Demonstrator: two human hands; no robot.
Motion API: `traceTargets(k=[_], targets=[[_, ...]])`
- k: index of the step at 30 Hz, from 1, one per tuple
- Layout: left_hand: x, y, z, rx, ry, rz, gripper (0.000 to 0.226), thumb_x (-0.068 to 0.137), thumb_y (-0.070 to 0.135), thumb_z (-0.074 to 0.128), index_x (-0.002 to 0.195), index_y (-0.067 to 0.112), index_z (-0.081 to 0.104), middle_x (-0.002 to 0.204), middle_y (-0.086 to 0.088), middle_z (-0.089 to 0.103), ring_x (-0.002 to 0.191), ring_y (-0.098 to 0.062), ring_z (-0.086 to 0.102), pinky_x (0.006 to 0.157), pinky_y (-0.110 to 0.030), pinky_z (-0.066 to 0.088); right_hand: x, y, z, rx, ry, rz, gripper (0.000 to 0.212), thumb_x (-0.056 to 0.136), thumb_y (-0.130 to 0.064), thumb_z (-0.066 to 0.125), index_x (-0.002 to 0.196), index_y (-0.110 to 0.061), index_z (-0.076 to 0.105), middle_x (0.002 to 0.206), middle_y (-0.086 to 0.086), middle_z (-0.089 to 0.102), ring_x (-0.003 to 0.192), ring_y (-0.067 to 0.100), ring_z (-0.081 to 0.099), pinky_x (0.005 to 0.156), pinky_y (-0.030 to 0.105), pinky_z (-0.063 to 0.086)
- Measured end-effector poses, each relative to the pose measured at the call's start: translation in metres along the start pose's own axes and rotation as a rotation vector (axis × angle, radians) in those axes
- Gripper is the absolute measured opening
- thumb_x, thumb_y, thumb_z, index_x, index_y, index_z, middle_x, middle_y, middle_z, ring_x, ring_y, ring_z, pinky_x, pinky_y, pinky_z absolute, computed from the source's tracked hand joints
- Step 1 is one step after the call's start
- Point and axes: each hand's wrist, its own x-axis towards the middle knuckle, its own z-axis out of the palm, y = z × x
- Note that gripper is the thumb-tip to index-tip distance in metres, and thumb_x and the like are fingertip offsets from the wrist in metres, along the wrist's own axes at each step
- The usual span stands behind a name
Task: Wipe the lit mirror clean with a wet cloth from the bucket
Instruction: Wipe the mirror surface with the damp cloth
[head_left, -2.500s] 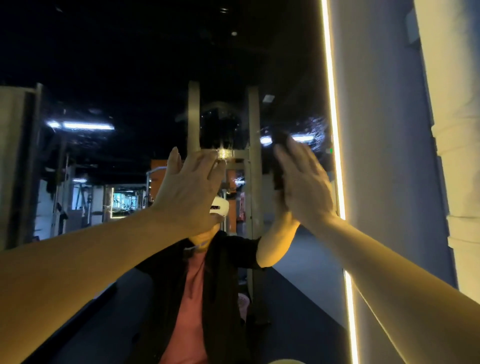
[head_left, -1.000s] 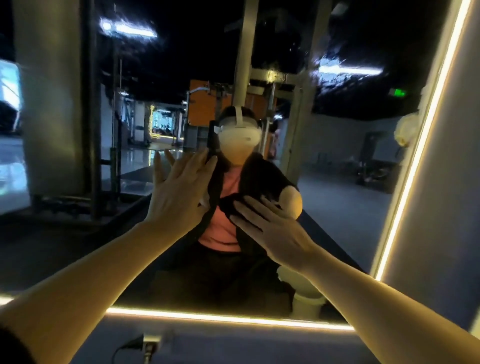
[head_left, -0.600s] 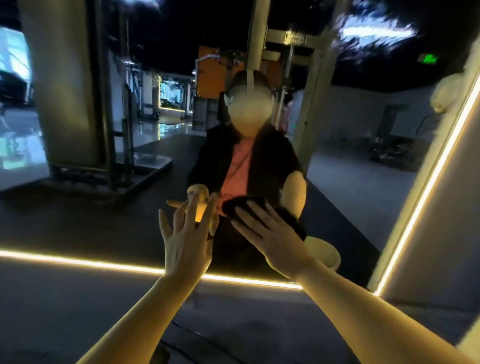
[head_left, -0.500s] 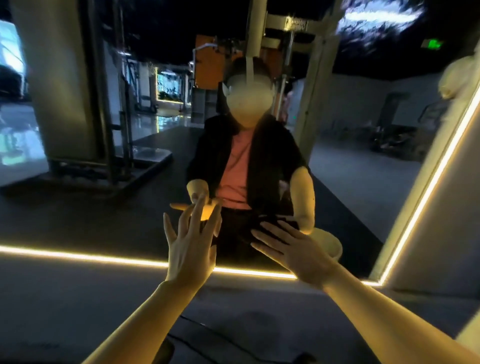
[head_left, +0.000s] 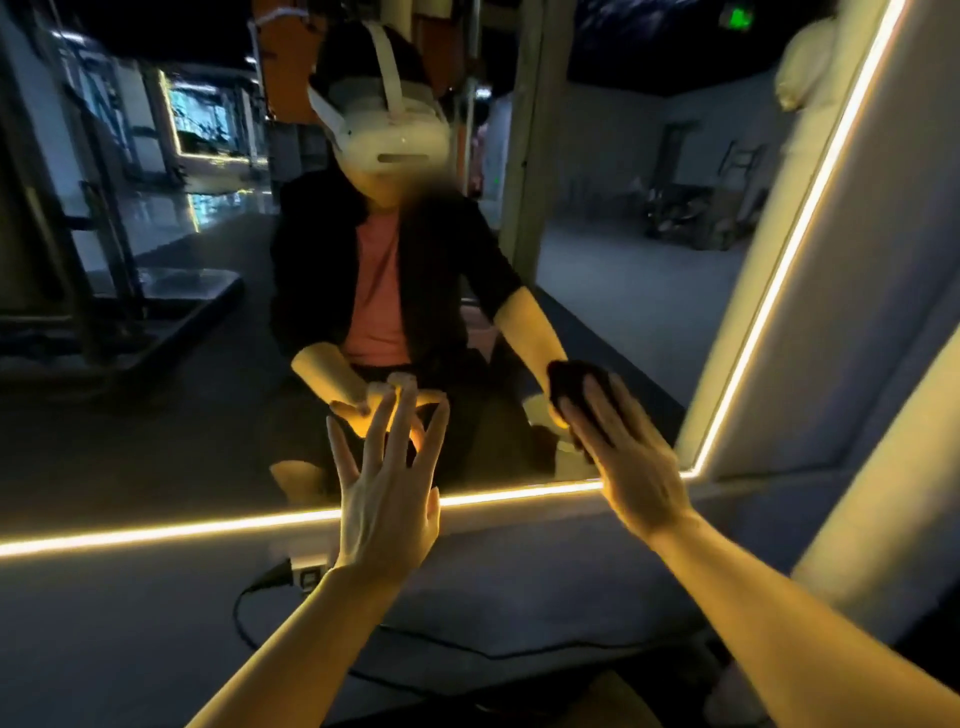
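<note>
At the far left the mirror (head_left: 156, 405) shows a dim hall with metal frames and a bright doorway in the distance. A glowing strip (head_left: 156, 532) runs along its bottom edge and turns up the right side. Below the strip, on the grey wall, a black cable (head_left: 249, 623) loops down from a small plug (head_left: 309, 574).

Near the middle, the left hand (head_left: 384, 499) is raised with its back toward us, fingers straight and spread, grasping nothing. Its fingertips (head_left: 410, 387) reach up over the lower part of the glass; whether they actually touch it cannot be told. In the glass above it is the reflection of the person, in a dark jacket over a pink top, wearing a white headset (head_left: 395, 135).

Further right, the right hand (head_left: 623, 457) lies flat with its fingers stretched out, pressing a dark cloth (head_left: 571, 387) against the glass. The cloth sits low in the mirror, near the bottom right corner, and shows as a dark wad past the fingertips. The hand does not curl round it.

To the right of the lit edge stands a pale grey wall (head_left: 831, 260), and beyond that a lighter column (head_left: 893, 467) at the frame's edge. The bucket cannot be made out with any certainty.
</note>
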Motion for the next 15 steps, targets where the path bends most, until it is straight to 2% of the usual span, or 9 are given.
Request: traceTargets(k=[2,3,7,10,11,13,15], targets=[[0.019,0.017,0.001,-0.004,0.036,0.072,0.109,0.055,0.014,0.093,0.149,0.02,0.038,0.159,-0.014,0.022,0.145,-0.034,0.021,0.11,-0.073,0.011,0.042,0.04,-0.027,-0.02,0.115,0.165,0.078,0.089,0.006,0.053,0.155,-0.021,0.022,0.161,0.011,0.024,0.148,0.036,0.019,0.097,0.056,0.051],[0.032,0.028,0.001,-0.009,0.06,0.107,0.107,0.056,0.014,0.092,0.148,0.02,0.039,0.158,-0.014,0.023,0.145,-0.034,0.022,0.111,-0.073,0.011,0.069,0.059,-0.039,-0.028,0.176,0.199,0.076,0.089,0.007,0.054,0.155,-0.02,0.025,0.161,0.012,0.024,0.148,0.037,0.019,0.1,0.054,0.049],[0.068,0.068,0.002,-0.009,0.125,0.187,0.093,0.063,0.011,0.087,0.145,0.017,0.045,0.157,-0.013,0.023,0.146,-0.033,0.02,0.112,-0.071,0.013,0.137,0.096,-0.063,-0.117,0.29,0.134,0.056,0.097,-0.006,0.044,0.151,-0.019,0.035,0.159,0.014,0.03,0.146,0.041,0.024,0.11,0.053,0.04],[0.063,0.084,0.017,0.022,0.08,0.197,0.092,0.065,0.015,0.085,0.147,0.017,0.044,0.157,-0.014,0.026,0.145,-0.033,0.021,0.113,-0.07,0.012,0.09,0.092,-0.033,-0.088,0.353,0.251,0.057,0.097,-0.005,0.045,0.151,-0.02,0.033,0.16,0.012,0.025,0.148,0.039,0.023,0.113,0.048,0.035],[0.056,0.087,0.024,0.037,0.062,0.212,0.093,0.063,0.016,0.086,0.147,0.017,0.044,0.157,-0.015,0.029,0.145,-0.033,0.024,0.113,-0.07,0.013,0.058,0.083,-0.018,-0.058,0.345,0.314,0.059,0.097,-0.003,0.046,0.152,-0.02,0.032,0.161,0.012,0.023,0.148,0.038,0.021,0.112,0.049,0.037],[0.04,0.089,0.038,0.071,0.026,0.258,0.098,0.059,0.017,0.088,0.147,0.015,0.044,0.156,-0.016,0.031,0.144,-0.033,0.026,0.111,-0.072,0.016,-0.018,0.058,0.011,-0.01,0.248,0.424,0.069,0.091,0.006,0.052,0.153,-0.017,0.031,0.162,0.013,0.02,0.149,0.038,0.02,0.102,0.052,0.049],[0.03,0.089,0.046,0.101,-0.008,0.285,0.103,0.056,0.019,0.09,0.147,0.014,0.043,0.157,-0.016,0.027,0.144,-0.034,0.026,0.11,-0.073,0.016,-0.076,0.036,0.028,0.019,0.117,0.451,0.081,0.083,0.011,0.062,0.153,-0.016,0.031,0.163,0.011,0.015,0.149,0.038,0.018,0.092,0.053,0.055]])
